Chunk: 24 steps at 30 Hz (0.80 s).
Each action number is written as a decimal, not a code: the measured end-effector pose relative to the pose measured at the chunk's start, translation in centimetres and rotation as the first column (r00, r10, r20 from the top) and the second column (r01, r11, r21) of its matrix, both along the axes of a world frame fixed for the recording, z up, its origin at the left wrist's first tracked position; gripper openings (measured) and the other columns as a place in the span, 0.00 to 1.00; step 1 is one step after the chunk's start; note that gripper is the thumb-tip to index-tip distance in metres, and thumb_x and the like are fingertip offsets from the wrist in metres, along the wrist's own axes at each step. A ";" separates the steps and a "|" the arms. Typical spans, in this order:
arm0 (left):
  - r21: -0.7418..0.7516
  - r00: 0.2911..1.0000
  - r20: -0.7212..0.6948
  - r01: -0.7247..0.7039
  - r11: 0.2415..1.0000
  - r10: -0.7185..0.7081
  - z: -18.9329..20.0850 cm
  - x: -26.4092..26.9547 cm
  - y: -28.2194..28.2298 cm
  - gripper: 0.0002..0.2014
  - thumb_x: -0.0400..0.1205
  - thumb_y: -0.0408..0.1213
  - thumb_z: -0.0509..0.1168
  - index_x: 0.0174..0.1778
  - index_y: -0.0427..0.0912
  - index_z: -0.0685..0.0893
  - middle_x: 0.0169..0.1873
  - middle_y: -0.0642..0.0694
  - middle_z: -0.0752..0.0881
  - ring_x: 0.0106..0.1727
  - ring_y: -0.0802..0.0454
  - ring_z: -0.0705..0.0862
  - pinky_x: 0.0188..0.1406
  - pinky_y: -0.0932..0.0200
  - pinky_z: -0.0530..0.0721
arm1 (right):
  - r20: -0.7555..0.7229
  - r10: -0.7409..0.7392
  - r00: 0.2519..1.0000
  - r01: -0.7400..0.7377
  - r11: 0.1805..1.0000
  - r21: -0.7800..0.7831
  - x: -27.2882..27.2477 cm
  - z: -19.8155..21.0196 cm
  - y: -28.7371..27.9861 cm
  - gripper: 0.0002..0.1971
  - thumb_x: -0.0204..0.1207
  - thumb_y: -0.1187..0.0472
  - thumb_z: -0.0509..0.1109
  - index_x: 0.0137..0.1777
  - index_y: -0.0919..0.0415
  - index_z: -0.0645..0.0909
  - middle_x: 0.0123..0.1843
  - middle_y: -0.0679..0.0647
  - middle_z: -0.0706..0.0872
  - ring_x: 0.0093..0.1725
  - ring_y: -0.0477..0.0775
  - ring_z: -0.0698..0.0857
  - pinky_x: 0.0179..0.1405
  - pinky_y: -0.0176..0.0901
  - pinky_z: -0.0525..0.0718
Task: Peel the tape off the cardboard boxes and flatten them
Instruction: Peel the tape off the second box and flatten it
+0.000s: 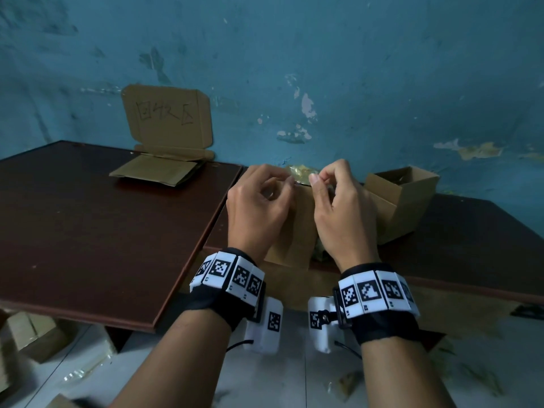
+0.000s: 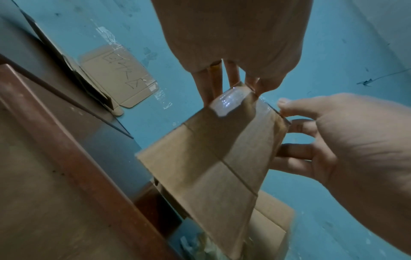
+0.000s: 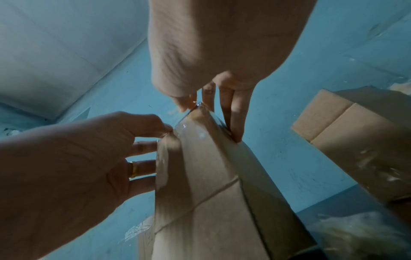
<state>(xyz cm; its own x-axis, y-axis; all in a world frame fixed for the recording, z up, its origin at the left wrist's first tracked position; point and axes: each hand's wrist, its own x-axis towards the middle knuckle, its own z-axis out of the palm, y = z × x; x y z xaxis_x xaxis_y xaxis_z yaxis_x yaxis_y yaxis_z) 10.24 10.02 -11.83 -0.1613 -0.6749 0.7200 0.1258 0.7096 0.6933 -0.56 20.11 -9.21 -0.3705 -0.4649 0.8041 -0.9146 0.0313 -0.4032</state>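
Table (image 1: 88,231): dark brown, against my blue wall (image 1: 353,69).
Flattened cardboard (image 1: 156,170): far left on the table, below a lettered sheet (image 1: 167,116).
Open box (image 1: 403,198): right of my hands.
Held box (image 1: 297,231): upright between my hands, above the table's near edge.
Left hand (image 1: 259,210): pinches the top left edge.
Right hand (image 1: 341,213): pinches the top corner, seemingly at the clear tape (image 2: 229,102).
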 end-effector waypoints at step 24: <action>0.077 0.993 0.085 0.077 0.994 -0.084 -0.2 0.3 0.4 0.08 0.82 0.37 0.80 0.53 0.45 0.88 0.50 0.55 0.94 0.55 0.60 0.93 0.58 0.48 0.93 | 0.116 0.038 0.993 -0.060 0.978 0.198 0.2 0.4 -0.3 0.03 0.89 0.50 0.70 0.58 0.46 0.82 0.62 0.46 0.77 0.49 0.42 0.77 0.45 0.43 0.79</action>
<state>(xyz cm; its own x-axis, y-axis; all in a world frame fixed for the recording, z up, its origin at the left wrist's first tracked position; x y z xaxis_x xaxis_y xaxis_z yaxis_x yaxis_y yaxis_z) 10.53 10.41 -12.01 -0.2779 -0.7077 0.6496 0.1166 0.6463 0.7541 -0.40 19.84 -8.80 -0.4251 -0.6324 0.6476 -0.8667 0.0782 -0.4926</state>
